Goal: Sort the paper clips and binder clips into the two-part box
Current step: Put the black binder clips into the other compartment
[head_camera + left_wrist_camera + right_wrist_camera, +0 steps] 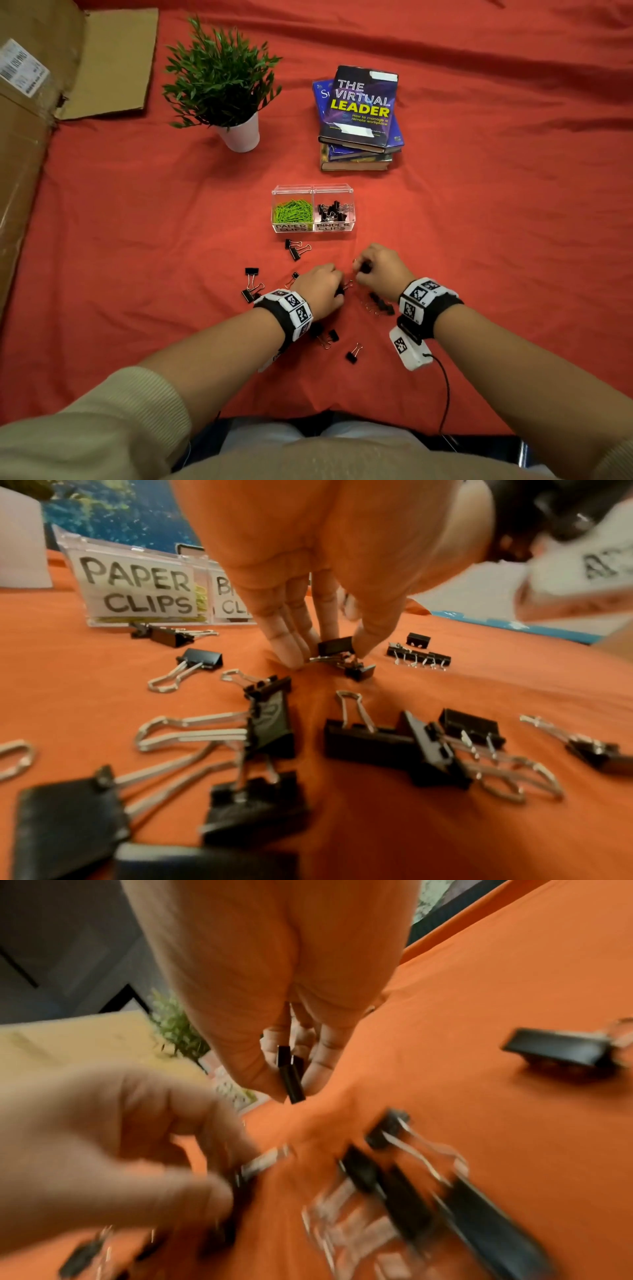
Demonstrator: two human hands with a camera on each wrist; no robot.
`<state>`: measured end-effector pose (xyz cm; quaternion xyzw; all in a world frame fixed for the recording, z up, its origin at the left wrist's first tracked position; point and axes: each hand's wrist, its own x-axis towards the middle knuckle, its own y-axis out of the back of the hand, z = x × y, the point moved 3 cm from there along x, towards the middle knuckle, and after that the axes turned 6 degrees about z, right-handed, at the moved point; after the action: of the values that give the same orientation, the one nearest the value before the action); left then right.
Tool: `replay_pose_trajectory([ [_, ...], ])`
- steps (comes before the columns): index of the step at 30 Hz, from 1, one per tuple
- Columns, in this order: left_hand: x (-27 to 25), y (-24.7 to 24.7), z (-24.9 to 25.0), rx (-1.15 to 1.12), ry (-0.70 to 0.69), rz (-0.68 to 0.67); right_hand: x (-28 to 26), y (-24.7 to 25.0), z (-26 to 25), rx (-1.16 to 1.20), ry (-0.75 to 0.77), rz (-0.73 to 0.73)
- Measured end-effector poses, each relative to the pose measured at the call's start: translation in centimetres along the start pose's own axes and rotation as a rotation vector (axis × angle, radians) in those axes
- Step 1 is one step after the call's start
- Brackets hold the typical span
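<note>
Binder clips, black w/ silver handles, lie scattered on the red cloth in front of us, most near our wrists, a pair just beside the two-part box. That clear box sits mid-cloth: left compartment labelled PAPER CLIPS holds the green paper clips, right one labelled BINDER CLIPS holds black clips. Beyond it a stack of books and a potted plant in a white pot; cardboard along the left edge. Cloth is wrinkled, esp. at the far side.

Both our forearms reach fwd, wrists banded w/ marker cuffs, hands nearly meeting over the clip pile. Our left hand points fingers down at the cloth, thumb and fingertips pinching a small binder clip that touches the fabric. Our right hand is curled, thumb and fingers closed round another black clip, held just above the cloth. Right-wrist view is blurred, so finer detail we can't tell.
</note>
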<state>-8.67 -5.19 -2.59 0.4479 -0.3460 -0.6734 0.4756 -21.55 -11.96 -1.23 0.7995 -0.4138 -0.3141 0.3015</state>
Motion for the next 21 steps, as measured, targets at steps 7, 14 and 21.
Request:
replay_pose_trajectory([
  [7, -0.2, 0.4, 0.9, 0.164, -0.037, -0.028, 6.3, 4.0, -3.6, 0.064, -0.055, 0.159],
  [14, -0.3, 0.0, 0.3, 0.165, -0.056, -0.083, 8.8, 4.1, -5.1, 0.025, 0.016, 0.095],
  [21, 0.5, 1.1, -0.6, -0.056, 0.07, -0.031, 2.8, 3.5, -0.8, -0.109, -0.01, -0.153],
])
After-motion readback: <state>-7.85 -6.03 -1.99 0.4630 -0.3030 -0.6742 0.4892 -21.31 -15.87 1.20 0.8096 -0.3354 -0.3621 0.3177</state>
